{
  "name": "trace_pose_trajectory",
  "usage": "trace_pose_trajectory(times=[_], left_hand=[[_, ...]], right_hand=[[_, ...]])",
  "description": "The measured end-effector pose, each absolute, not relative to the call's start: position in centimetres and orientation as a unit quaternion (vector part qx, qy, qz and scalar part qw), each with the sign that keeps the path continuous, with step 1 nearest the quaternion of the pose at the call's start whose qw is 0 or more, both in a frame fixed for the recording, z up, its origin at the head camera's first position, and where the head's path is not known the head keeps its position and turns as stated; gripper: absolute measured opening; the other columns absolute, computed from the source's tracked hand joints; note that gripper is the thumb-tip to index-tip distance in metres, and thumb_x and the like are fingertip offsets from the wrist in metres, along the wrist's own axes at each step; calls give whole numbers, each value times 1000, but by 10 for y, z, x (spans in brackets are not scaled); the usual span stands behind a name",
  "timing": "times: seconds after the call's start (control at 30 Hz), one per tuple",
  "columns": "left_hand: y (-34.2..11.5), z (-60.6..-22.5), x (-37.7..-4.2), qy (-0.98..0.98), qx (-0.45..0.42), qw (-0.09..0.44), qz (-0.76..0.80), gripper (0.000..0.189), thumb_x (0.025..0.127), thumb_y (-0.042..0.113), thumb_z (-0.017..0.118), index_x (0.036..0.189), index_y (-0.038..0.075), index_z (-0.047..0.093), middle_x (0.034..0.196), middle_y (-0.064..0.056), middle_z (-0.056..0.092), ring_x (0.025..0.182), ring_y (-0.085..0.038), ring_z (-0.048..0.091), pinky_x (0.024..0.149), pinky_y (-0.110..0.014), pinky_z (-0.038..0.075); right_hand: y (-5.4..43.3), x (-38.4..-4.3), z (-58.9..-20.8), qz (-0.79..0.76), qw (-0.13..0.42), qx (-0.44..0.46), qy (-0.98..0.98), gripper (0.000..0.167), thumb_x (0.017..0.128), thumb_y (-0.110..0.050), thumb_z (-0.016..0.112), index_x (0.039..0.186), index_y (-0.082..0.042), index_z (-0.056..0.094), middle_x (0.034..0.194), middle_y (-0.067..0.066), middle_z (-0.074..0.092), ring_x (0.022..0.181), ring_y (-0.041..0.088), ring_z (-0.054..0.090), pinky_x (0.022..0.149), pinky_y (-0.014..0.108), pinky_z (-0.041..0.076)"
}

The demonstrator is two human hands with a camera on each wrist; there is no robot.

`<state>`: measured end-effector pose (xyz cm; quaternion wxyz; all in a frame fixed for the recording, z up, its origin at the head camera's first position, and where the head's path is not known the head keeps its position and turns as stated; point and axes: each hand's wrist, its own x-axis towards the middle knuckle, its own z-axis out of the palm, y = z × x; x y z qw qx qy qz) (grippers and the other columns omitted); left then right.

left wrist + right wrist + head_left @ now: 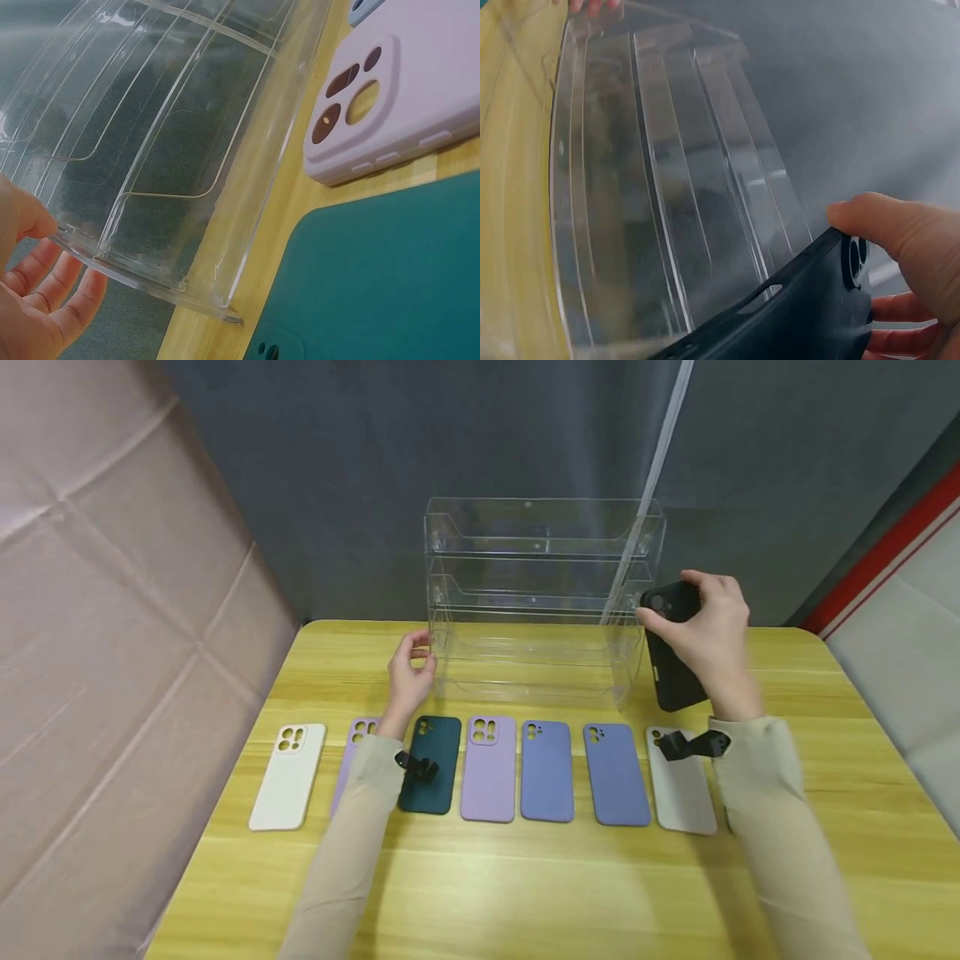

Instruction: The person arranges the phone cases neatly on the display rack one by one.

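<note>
A person in long beige sleeves (pixel 795 843) holds a matte black, rounded-rectangle phone case (pixel 672 668) in the right hand (pixel 716 627), thumb and fingers clamped on its upper, camera end, just beside the right side of a clear, tiered plastic rack (pixel 540 593) at the back of a yellow wood-grain bench (pixel 517 893). The left hand (pixel 411 672) pinches the rack's left side edge, thumb on one face and fingers on the other. In front of the rack, more rectangular cases lie in a row, camera cutouts toward it: from left, a white case (pixel 287 789), a lilac case (pixel 347 760) partly hidden by the left forearm, a dark teal case (pixel 438 785), a second lilac case (pixel 487 785), two periwinkle-blue cases (pixel 547 777) side by side and a pale grey case (pixel 684 797), its upper end partly covered by a black wrist mount (pixel 697 745). Behind hangs a dark grey curtain (pixel 360 485), with pinkish-beige creased fabric (pixel 127 610) at left
</note>
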<state>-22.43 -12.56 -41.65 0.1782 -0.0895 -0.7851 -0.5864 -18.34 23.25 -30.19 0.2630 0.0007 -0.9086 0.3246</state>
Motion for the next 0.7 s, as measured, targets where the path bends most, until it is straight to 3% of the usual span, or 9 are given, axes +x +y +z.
trace_pose_trajectory(times=[0.3, 0.5, 0.7], left_hand=[[-128, -434, -237, -785, -79, 175, -588, 34, 87, -8, 54, 121, -3, 55, 113, -21, 58, 93, -32, 57, 66, -27, 48], [-126, -433, -236, -787, -79, 180, -585, 33, 86, -9, 53, 119, -4, 55, 110, -20, 58, 91, -30, 57, 64, -25, 49], [-127, -432, -235, -785, -77, 179, -588, 33, 87, -8, 53, 119, -4, 55, 111, -21, 58, 92, -31, 57, 65, -27, 49]], right_hand=[[186, -213, -280, 344, 244, 21, -906, 68, 75, -32, 77, 127, 2, 53, 121, 23, 48, 108, 39, 44, 92, 49, 41], [155, -231, -265, 366, 224, 32, -902, 70, 76, -37, 74, 130, -1, 50, 124, 19, 45, 108, 34, 43, 91, 43, 42], [126, -250, -251, 392, 246, 47, -885, 69, 76, -38, 74, 130, -2, 49, 125, 15, 42, 108, 27, 42, 92, 32, 41]])
